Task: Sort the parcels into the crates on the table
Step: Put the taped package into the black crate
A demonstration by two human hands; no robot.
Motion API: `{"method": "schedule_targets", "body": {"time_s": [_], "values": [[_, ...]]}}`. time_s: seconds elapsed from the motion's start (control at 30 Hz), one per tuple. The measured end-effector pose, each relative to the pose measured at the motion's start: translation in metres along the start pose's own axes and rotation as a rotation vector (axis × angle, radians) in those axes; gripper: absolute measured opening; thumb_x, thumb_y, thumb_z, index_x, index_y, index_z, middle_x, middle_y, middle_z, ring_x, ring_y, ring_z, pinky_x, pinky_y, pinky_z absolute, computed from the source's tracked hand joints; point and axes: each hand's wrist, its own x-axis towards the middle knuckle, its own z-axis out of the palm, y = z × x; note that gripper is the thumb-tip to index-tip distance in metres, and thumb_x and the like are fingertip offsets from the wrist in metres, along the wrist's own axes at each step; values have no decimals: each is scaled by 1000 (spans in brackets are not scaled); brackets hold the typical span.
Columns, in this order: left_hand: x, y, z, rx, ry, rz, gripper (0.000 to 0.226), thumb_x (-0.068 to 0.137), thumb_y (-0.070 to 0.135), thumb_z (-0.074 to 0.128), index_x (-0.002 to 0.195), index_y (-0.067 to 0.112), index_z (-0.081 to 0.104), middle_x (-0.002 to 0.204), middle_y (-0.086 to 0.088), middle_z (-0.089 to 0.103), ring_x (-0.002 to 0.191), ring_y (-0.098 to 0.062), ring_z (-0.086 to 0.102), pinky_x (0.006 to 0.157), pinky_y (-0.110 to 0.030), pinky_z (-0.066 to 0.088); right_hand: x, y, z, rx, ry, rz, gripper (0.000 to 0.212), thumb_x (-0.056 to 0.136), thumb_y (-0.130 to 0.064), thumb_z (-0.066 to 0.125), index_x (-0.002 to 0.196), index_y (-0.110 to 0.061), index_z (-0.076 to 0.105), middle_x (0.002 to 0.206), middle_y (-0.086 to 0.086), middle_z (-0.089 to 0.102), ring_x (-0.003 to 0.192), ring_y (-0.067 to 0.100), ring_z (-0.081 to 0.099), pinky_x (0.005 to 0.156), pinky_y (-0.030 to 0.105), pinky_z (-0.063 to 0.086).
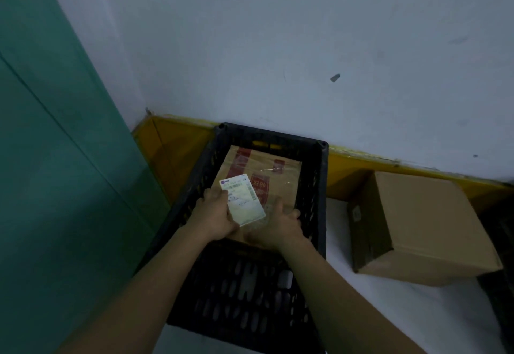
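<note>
A green wall (50,159) stands at the far left. Next comes a black crate (319,186) on the white counter (339,242), set against the yellow strip (361,159) along the back wall. Inside it the left hand (214,214) has its grip curled round the near left edge of a brown parcel (267,170) with a white label (243,200). The right hand (281,228) grips the parcel's near right edge. Further right, a plain cardboard box (425,228) sits on the counter beside the crate.
</note>
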Motion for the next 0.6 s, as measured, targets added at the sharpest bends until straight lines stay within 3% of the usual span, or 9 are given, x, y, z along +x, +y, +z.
{"method": "schedule_targets", "body": {"time_s": [0.1,0.2,0.37,0.5,0.6], "values": [[9,-3,4,19,-18,-24,102,85,53,81,164,21,23,157,-16,24,138,-42,40,114,-50,43,9,0,7,-18,10,-20,143,65,-70,86,167,-33,-8,161,24,10,145,46,37,116,54,46],[14,-8,12,55,-21,-16,109,87,57,78,168,19,14,160,-18,20,143,-43,34,117,-51,41,16,6,16,-45,1,-24,148,62,-78,82,168,-35,-12,164,26,1,151,48,27,121,55,41],[17,-10,20,183,-37,-32,97,92,63,68,162,13,22,165,-26,15,145,-45,32,116,-52,42,19,14,24,-123,-7,-37,142,71,-86,72,168,-35,-18,171,25,-11,159,49,11,126,54,29],[13,0,22,324,-2,-17,92,99,60,61,164,9,20,169,-31,14,153,-47,22,119,-52,37,16,9,23,-302,-8,-24,137,76,-97,54,168,-30,-22,172,29,-20,161,51,-7,128,60,21],[12,1,20,378,17,16,98,100,61,58,168,10,8,172,-29,10,159,-47,7,124,-53,29,14,5,17,-507,39,-53,129,81,-98,42,171,-24,-14,172,32,-22,160,53,-15,129,61,16]]}}
